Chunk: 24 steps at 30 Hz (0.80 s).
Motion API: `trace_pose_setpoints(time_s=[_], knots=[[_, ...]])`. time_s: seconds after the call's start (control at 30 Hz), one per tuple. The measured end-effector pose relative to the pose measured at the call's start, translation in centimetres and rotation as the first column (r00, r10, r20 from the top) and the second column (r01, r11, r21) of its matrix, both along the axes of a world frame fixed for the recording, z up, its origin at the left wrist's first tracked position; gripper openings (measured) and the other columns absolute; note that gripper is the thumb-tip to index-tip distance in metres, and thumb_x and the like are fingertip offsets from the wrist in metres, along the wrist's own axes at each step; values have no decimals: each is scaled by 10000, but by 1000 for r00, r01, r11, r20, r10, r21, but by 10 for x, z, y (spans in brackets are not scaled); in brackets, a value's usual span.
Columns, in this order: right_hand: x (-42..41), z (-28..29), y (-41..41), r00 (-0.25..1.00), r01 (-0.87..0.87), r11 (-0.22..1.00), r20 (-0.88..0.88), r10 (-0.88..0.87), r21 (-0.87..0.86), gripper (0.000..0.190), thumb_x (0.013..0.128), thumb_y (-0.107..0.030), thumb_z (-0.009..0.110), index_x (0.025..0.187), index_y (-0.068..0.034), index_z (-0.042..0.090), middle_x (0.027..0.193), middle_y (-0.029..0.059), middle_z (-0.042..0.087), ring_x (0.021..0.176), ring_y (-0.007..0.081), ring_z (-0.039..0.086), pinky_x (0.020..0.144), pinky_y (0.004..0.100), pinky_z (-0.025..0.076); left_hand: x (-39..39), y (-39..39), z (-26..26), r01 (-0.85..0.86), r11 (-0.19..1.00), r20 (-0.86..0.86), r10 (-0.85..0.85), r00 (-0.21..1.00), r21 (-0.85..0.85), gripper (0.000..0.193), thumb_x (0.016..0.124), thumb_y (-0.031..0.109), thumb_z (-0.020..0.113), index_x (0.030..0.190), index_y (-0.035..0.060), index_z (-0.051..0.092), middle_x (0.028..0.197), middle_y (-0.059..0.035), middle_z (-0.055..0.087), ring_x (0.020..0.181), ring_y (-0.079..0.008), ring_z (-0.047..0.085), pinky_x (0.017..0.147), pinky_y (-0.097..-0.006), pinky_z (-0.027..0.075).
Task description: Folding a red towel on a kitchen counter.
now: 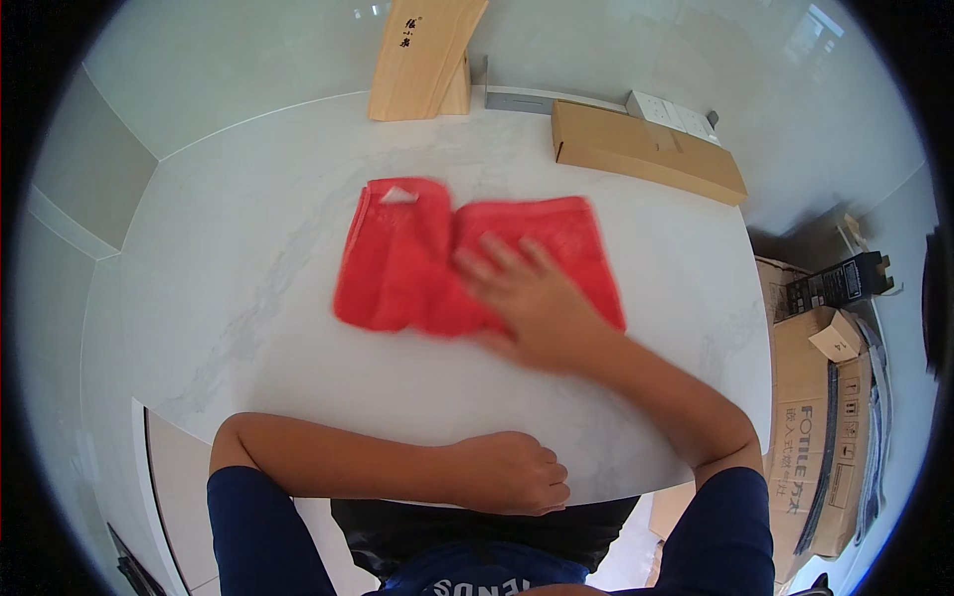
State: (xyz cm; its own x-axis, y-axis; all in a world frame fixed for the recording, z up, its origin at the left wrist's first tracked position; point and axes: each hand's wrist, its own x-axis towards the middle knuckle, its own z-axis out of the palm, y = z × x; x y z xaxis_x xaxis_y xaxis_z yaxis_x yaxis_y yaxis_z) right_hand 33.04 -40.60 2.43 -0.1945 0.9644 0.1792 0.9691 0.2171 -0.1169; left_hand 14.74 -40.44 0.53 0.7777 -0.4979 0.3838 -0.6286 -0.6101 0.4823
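Note:
A red cloth (395, 261) lies spread on the white marble-patterned countertop (246, 283), with a crease down its middle and a small white tag at its upper left corner. My right hand (533, 309) presses flat on the cloth's right half, fingers apart and slightly blurred; the palm hides part of the cloth. Curled into a fist, my left hand (510, 473) rests at the counter's front edge. That forearm lies along the same edge, and no object shows in the fist.
At the back stands a wooden block (417, 67) bearing writing. A long cardboard box (645, 153) lies back right, before a white socket strip (671, 115). Beyond the right edge are large cardboard boxes (801, 447) and a black box (838, 283). Tiled walls border the back and left.

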Motion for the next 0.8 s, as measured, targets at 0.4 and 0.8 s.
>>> trace_pose_setpoints(time_s=[0.4,0.8], knots=[[0,-3,11,985,-31,999,-168,29,-13,677,871,-294,715,1487,-189,455,1575,118,387,1478,311,320,1193,519,267,0,0,2,-12,1000,8,12,1000,3,271,904,239,654,701,88,556,671,-46,557,646,-204,624,579,-336,523],[-21,-2,-7,978,202,979,-57,-201,18,654,898,-377,682,1369,42,510,1403,230,550,1349,343,492,1148,520,322,2,-1,-1,8,1000,18,-8,1000,-22,286,923,246,661,715,85,550,685,-43,552,637,-200,613,560,-326,517]])
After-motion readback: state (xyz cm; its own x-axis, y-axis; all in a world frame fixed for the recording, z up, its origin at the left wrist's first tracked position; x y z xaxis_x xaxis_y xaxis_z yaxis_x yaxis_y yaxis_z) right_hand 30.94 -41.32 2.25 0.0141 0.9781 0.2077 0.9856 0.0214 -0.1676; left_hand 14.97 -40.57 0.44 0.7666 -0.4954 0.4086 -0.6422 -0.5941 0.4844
